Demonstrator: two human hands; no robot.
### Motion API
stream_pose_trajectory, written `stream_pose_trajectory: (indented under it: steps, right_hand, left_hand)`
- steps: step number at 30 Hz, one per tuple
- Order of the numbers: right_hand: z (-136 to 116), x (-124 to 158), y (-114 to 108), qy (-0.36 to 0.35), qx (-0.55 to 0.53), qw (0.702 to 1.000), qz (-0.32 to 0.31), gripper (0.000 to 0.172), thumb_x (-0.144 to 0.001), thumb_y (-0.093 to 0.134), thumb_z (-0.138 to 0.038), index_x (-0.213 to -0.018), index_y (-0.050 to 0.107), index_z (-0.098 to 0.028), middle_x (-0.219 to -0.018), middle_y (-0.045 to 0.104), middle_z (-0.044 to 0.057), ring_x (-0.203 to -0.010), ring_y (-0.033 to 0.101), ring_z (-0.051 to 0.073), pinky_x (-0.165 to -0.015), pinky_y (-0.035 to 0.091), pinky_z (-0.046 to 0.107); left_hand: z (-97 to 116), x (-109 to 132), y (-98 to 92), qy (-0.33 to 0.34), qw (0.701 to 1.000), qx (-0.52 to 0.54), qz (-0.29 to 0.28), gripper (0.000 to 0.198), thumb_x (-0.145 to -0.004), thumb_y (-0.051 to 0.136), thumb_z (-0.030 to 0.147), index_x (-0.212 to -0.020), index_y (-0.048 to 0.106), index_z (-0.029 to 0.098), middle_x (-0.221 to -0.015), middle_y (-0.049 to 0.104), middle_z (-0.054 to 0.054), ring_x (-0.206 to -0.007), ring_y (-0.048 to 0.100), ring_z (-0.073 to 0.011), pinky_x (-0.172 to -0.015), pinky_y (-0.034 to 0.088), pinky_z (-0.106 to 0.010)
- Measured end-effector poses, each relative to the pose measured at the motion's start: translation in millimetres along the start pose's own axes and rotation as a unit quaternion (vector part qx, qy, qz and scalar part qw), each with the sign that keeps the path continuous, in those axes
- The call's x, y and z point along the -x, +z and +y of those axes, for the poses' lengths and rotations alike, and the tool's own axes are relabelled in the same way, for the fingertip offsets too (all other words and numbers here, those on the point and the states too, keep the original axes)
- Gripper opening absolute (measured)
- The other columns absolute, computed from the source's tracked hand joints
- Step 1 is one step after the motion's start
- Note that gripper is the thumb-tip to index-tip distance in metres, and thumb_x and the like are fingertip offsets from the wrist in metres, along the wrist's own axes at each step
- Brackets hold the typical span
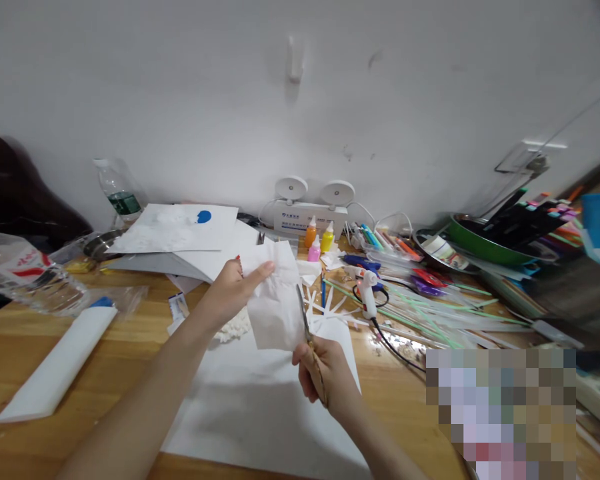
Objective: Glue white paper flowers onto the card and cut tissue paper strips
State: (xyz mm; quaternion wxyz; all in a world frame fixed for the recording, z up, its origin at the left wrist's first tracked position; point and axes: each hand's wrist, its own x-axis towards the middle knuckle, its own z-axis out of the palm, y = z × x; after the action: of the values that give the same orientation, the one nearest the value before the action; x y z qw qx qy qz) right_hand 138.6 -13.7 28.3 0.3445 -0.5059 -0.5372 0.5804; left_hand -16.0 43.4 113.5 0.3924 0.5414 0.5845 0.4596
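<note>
My left hand (233, 288) pinches the top of a white paper piece (275, 303) and holds it up above the wooden desk (25, 333). My right hand (325, 373) grips a pair of scissors (306, 327) whose blades point up along the paper's right edge. Below both hands lies a large white sheet (260, 407). White paper scraps (235, 328) and cut white strips (330, 305) lie on the desk just past the hands.
A white glue gun (367, 293) with a black cord stands to the right, by a spread of straws (430, 313) and markers. Small paint bottles (319, 241), a water bottle (120, 193), stacked papers (180, 230), a folded white strip (63, 363) and a green pan (480, 243) surround the work spot.
</note>
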Motion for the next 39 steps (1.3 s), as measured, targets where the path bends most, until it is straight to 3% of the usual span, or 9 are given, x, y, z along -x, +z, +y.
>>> stream_pose_trajectory:
  steps: [5, 9, 17, 23, 27, 32, 39]
  right_hand:
    - [0, 3, 0, -0.023, -0.001, 1.0, -0.014, 0.058, -0.07, 0.03, -0.071, -0.063, 0.047, -0.016, -0.033, 0.04, -0.005, -0.027, 0.033, 0.006, -0.029, 0.022, 0.017]
    - [-3, 6, -2, -0.058, 0.018, 0.998, -0.012, 0.06, -0.072, 0.024, -0.071, -0.052, 0.043, -0.017, -0.036, 0.04, -0.002, -0.032, 0.036, 0.007, -0.033, 0.025, 0.018]
    - [-7, 6, -3, -0.061, 0.026, 0.998, 0.008, 0.06, -0.072, 0.026, -0.071, -0.048, 0.04, -0.017, -0.038, 0.042, -0.001, -0.034, 0.037, 0.007, -0.034, 0.027, 0.018]
    - [-7, 5, -3, -0.057, 0.022, 0.998, 0.01, 0.061, -0.071, 0.026, -0.072, -0.046, 0.04, -0.017, -0.036, 0.039, -0.001, -0.033, 0.037, 0.007, -0.033, 0.028, 0.018]
    - [-8, 4, -2, -0.037, -0.003, 0.999, 0.024, 0.06, -0.067, 0.031, -0.074, -0.047, 0.038, -0.018, -0.036, 0.037, -0.003, -0.031, 0.036, 0.006, -0.031, 0.026, 0.018]
    - [-10, 4, -1, -0.025, -0.029, 0.999, 0.028, 0.059, -0.063, 0.036, -0.075, -0.047, 0.036, -0.019, -0.034, 0.034, -0.005, -0.028, 0.032, 0.005, -0.028, 0.022, 0.018]
    - [-1, -1, 0, -0.01, -0.015, 1.0, 0.018, 0.056, -0.064, 0.037, -0.073, -0.054, 0.037, -0.018, -0.029, 0.035, -0.007, -0.023, 0.027, 0.004, -0.026, 0.016, 0.016]
  left_hand:
    - [1, 1, 1.4, 0.004, 1.0, 0.009, -0.014, 0.033, -0.062, 0.06, 0.044, -0.071, 0.062, 0.013, -0.055, 0.061, -0.002, -0.055, 0.057, -0.0171, -0.046, 0.041, -0.024]
    - [4, 4, 4.3, 0.005, 0.999, 0.024, -0.048, 0.031, -0.065, 0.059, 0.043, -0.075, 0.063, 0.014, -0.069, 0.066, -0.003, -0.063, 0.059, -0.0169, -0.053, 0.044, -0.023]
    - [9, 9, 6.6, -0.02, 0.992, 0.014, -0.123, 0.028, -0.069, 0.055, 0.043, -0.066, 0.061, 0.017, -0.058, 0.062, 0.001, -0.055, 0.056, -0.0138, -0.049, 0.043, -0.022]
    - [4, 9, 7.9, -0.019, 0.997, -0.031, -0.071, 0.032, -0.063, 0.06, 0.045, -0.054, 0.051, 0.016, -0.047, 0.051, 0.003, -0.044, 0.045, -0.0106, -0.04, 0.034, -0.021]
    - [-2, 7, 8.3, -0.024, 0.992, -0.017, -0.124, 0.032, -0.067, 0.055, 0.046, -0.062, 0.057, 0.014, -0.054, 0.055, 0.0, -0.049, 0.049, -0.0129, -0.046, 0.038, -0.023]
    - [-4, 7, 7.8, -0.032, 0.994, -0.031, -0.103, 0.033, -0.066, 0.056, 0.047, -0.061, 0.056, 0.014, -0.053, 0.054, 0.001, -0.048, 0.047, -0.0116, -0.043, 0.036, -0.021]
    - [12, 11, 9.0, -0.049, 0.992, 0.015, -0.116, 0.031, -0.067, 0.056, 0.045, -0.059, 0.056, 0.015, -0.051, 0.055, 0.002, -0.045, 0.045, -0.0103, -0.041, 0.034, -0.02]
